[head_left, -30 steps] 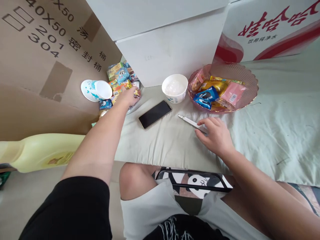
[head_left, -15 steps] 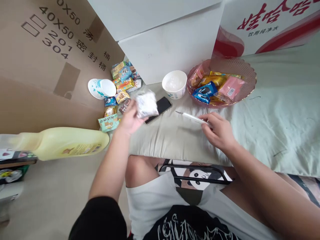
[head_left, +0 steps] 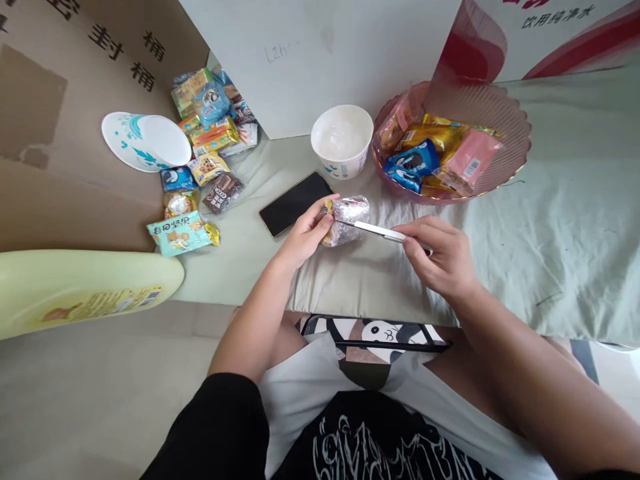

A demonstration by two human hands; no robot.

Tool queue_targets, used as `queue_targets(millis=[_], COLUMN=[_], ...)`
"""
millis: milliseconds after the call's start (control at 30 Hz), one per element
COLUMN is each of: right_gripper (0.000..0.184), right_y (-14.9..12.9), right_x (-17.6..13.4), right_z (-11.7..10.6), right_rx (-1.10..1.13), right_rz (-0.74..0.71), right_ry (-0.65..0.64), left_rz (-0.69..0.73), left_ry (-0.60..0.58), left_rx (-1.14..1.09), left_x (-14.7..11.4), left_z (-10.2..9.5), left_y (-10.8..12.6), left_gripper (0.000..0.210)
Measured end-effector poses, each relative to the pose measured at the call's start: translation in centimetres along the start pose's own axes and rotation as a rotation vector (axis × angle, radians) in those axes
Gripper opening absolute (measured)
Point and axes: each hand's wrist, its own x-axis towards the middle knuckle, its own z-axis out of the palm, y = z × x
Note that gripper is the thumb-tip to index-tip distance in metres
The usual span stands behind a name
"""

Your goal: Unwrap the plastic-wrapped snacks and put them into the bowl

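My left hand [head_left: 311, 230] is closed around one end of a small snack packet [head_left: 353, 212] in shiny clear wrapping with a yellow part near my fingers. In my right hand [head_left: 440, 257] is a slim white craft knife [head_left: 373, 230] with a narrow dark tip, held like a pen. Its tip points left and overlaps the packet near my left fingers; whether it touches the wrapping I cannot tell. Just left of the packet lies a black phone [head_left: 294, 203]. Behind the packet stands a white paper bowl [head_left: 343, 150] with clear plastic inside.
A pink scalloped basket [head_left: 517, 143] holds several snack packets. Further left, more wrapped snacks [head_left: 215, 137] are piled by a tipped paper bowl [head_left: 167, 143] and a cardboard box [head_left: 90, 180]. A pale yellow bottle [head_left: 100, 287] borders the left; white boxes [head_left: 320, 67] stand behind.
My left hand has brought the packet right and nearer, in front of the knife tip, uncovering the phone. My right hand keeps its hold on the knife. The view has shifted closer.
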Motion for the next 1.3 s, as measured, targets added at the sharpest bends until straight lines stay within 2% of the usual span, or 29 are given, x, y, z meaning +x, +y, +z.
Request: queue_targets(millis=[167,367,467,567,700,733,800,867,967,1033,1133,1200,1300], right_gripper=[0.028,0.023,0.02,0.02,0.021,0.021,0.023,0.028,0.039,0.045,0.051,0.052,0.057], right_y=[0.2,1.7,2.7,3.0,2.3,2.0,1.6,1.2,1.1,1.1,1.2,1.1,0.8], right_x=[-0.1,0.0,0.0,-0.1,-0.2,-0.3,-0.4,-0.5,-0.7,-0.7,-0.8,-0.9,-0.8], right_z=[0.4,0.1,0.0,0.4,1.3,1.5,1.9,2.2,2.6,2.9,3.0,3.1,3.2], right_rx=[-0.076,-0.146,-0.201,-0.263,-0.336,-0.33,-0.285,-0.232,-0.184,-0.162,-0.131,-0.114,-0.131], right_rz=[0.045,0.002,-0.006,0.004,0.037,0.032,-0.022,-0.093,-0.118,-0.106,-0.132,-0.174,-0.212], right_ry=[-0.001,0.141,0.176,0.092,0.001,0.003,0.007,-0.02,-0.074,-0.089,-0.081,-0.069,-0.066], left_rz=[-0.006,-0.012,-0.016,0.018,0.067,0.13,0.298,0.425,0.471,0.435,0.334,0.307,0.398], left_ry=[-0.023,0.15,0.163,0.091,-0.147,-0.147,-0.021,0.096,0.032,-0.003,-0.001,-0.019,-0.006], left_rx=[-0.03,-0.094,-0.149,-0.092,0.175,0.279,0.472,0.57,0.575,0.538,0.378,0.262,0.258], left_x=[0.2,-0.1,-0.6,-1.1,-1.7,-1.8,-1.9,-1.9,-1.6,-1.5,-1.5,-1.6,-2.0], left_z=[-0.1,-2.4,-3.0,-1.8,0.5,0.9,1.3,1.4,1.4,1.5,1.8,1.9,2.4], left_y=[-0.3,0.5,0.9,0.6,0.2,0.2,0.3,0.4,0.4,0.2,0.2,0.5,1.3], left_gripper=[0.059,0.06,0.058,0.052,0.039,0.037,0.036,0.036,0.044,0.042,0.027,0.03,0.03])
